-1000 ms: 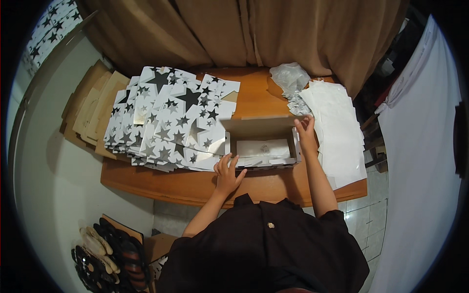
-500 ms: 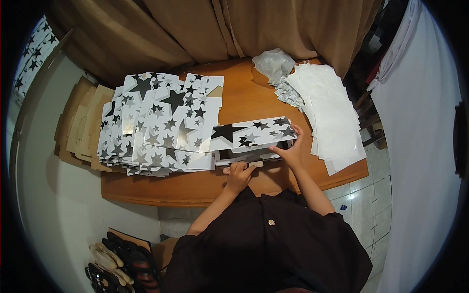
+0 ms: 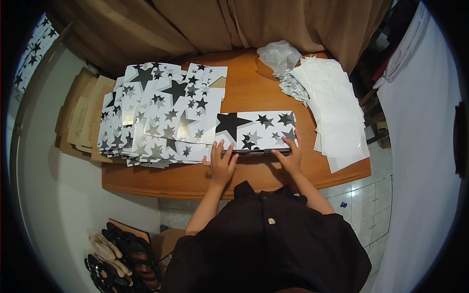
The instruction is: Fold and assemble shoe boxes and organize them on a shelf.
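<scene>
A long cardboard box (image 3: 266, 128), white with black and grey stars, lies on the table in front of me with its lid down. Its dark front side shows as a thin strip. My left hand (image 3: 222, 166) is at the box's front left corner, fingers spread over the edge and thumb along the front. At the front right corner, my right hand (image 3: 291, 158) holds the box between its fingers at the right end and its thumb on the front edge. Next to the box's left end is a pile of flat star-printed cardboard sheets (image 3: 163, 115).
Brown cardboard pieces (image 3: 78, 115) lean by the left wall. White paper sheets (image 3: 337, 112) are stacked at the right of the wooden table (image 3: 244, 78), beside a crumpled plastic bag (image 3: 279, 54). Footwear (image 3: 124, 259) stands at lower left. A brown curtain (image 3: 195, 24) hangs behind.
The box's lid has come down over its opening. My left hand has left a tan cardboard piece at the front and moved left to the box's corner. My right hand stays at the right end.
</scene>
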Motion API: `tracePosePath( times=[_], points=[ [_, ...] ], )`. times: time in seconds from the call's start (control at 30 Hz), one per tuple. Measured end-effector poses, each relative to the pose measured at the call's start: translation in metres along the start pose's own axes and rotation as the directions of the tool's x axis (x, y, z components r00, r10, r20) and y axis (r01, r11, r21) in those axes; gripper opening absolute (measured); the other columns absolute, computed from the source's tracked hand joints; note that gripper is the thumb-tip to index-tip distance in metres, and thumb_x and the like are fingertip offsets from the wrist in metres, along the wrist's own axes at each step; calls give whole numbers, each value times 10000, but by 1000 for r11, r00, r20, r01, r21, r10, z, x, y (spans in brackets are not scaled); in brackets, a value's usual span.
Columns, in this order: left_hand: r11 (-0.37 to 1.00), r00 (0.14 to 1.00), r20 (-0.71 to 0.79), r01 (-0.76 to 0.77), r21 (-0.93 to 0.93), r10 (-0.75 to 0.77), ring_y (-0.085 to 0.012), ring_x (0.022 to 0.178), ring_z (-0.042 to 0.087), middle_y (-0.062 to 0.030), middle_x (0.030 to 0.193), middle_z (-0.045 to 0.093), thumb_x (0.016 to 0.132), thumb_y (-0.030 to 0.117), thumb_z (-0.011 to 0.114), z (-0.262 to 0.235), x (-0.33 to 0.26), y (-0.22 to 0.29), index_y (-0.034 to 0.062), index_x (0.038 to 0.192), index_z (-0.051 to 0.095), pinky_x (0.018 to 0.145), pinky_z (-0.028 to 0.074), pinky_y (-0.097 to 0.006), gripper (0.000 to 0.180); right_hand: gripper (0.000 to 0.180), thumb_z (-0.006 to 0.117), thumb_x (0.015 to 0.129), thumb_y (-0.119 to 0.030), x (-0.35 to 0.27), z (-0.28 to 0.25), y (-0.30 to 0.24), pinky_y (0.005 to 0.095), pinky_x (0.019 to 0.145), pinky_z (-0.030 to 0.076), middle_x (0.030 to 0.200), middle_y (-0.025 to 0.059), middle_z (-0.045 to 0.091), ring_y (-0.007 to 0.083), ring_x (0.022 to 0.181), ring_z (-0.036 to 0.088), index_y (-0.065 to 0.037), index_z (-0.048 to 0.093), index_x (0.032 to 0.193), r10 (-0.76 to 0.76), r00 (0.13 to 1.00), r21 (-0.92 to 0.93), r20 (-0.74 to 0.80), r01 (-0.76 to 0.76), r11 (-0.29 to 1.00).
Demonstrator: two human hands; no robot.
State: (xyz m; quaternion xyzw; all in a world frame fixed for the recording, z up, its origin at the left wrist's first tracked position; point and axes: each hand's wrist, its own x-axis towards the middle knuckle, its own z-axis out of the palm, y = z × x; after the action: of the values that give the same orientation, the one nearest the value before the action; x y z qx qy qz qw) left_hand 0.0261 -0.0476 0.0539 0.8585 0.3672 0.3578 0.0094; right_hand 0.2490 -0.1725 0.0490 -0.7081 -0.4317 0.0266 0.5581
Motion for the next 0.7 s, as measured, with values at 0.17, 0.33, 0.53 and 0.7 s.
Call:
tracePosePath(
  times=[0.17,0.33,0.53,0.7],
  points=[
    [989,994,110,-13,-147,29,-198,1115,544,-2,1061,639,819,186,650,0,8,-22,169,995,692,965,170,-498,182,475,806,651,-247,-3,-5,5,427,1012,339,1391,245,329,389,1269,370,-58,639,1053,-27,999,-25,45,29,999],
    [970,995,90,-23,-241,46,-206,1110,546,-5,1104,628,796,192,668,2,3,-21,174,999,690,972,215,-488,204,438,762,706,-267,-6,-15,13,483,1040,279,1393,217,362,406,1269,363,-136,649,1108,-113,990,-192,85,127,973],
    [968,993,51,-91,-235,106,-247,1066,578,-46,1022,657,763,176,697,14,-3,-28,129,990,689,917,356,-445,231,363,682,780,-263,-9,-20,30,612,1021,200,1331,86,486,338,1261,400,-208,641,1137,-165,956,-403,242,253,880],
    [957,992,56,-97,-274,117,-246,1028,594,-40,976,661,745,170,710,10,10,-26,130,961,688,899,391,-453,221,305,684,768,-241,5,-21,1,632,995,202,1204,35,575,251,1168,492,-204,657,1070,-187,956,-550,226,284,785]
  ],
)
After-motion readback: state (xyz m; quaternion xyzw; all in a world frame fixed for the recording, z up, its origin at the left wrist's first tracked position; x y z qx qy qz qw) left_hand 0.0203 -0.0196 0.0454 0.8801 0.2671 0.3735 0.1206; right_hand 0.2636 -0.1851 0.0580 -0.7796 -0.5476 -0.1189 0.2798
